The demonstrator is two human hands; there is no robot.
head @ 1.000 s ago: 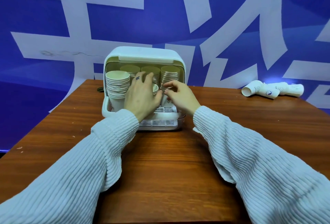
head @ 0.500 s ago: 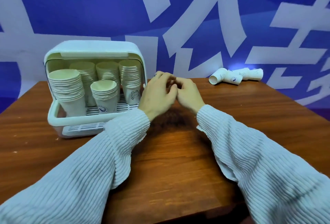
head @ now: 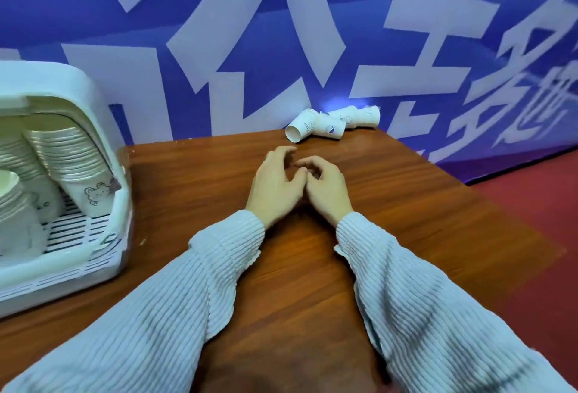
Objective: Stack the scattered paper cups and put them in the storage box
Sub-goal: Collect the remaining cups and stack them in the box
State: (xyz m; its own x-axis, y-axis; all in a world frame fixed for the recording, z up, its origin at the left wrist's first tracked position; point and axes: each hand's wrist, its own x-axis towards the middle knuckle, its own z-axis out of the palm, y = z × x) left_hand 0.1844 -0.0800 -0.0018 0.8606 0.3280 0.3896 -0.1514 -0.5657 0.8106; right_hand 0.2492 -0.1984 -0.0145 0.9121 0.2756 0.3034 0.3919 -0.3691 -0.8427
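Both hands have left the storage box (head: 62, 173) and travelled rightward across the desk (head: 406, 205) toward its far edge; the view has swung with them, so the box now sits at the desk's left edge, only partly in frame.

Head view. The left hand (head: 275, 186) and right hand (head: 325, 189) hover side by side over the middle of the desk, touching at the thumbs. Fingers of both are loosely curled and hold nothing; the left hand's forefinger reaches forward, while the right hand's fingertips fold down toward the wood. Neither hand touches a cup. This relaxed, paired posture suits a reach in progress, both hands being wanted at the same place.

The scattered paper cups (head: 331, 123) lie on their sides in a small cluster at the far edge of the desk, against the blue printed backdrop (head: 281, 32), just beyond the fingertips. The nearest cup points its open mouth toward the person; how many cups lie there cannot be told for certain, since they overlap. Lying tipped and at differing angles, they will probably need to be turned mouth-to-base before nesting.

The storage box stands with its front open and its lid raised, which leaves the slotted floor free to receive more. Inside it, stacked cups (head: 72, 161) stand in leaning columns, mouths up; one bottom cup bears a bear drawing.

Judged stage: most cups are stored, and the far cluster remains to be gathered, stacked and carried left to the box.
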